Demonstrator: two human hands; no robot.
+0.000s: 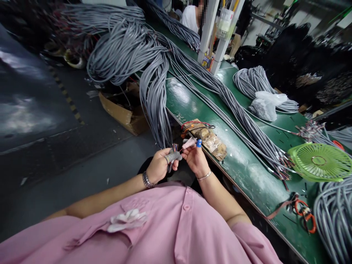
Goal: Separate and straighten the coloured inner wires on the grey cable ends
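Observation:
My left hand (159, 167) is closed around the end of a grey cable, its thumb wrapped in a grey covering. Several thin coloured wires (175, 147) fan up out of that cable end. Close beside it, my right hand (195, 158) has a pale covering and a blue one on its fingers. Its fingertips pinch a thin reddish wire (180, 149) near the bundle. A thick hank of grey cables (156, 99) hangs over the table edge and runs down behind my left hand.
A taped wooden block (210, 141) lies at the edge of the green table (247, 172). Farther along are long grey cables (228, 99), a green fan (319, 160), orange-handled scissors (305, 216) and a plastic bag (266, 104). A cardboard box (121, 113) stands below; a person (190, 18) is behind.

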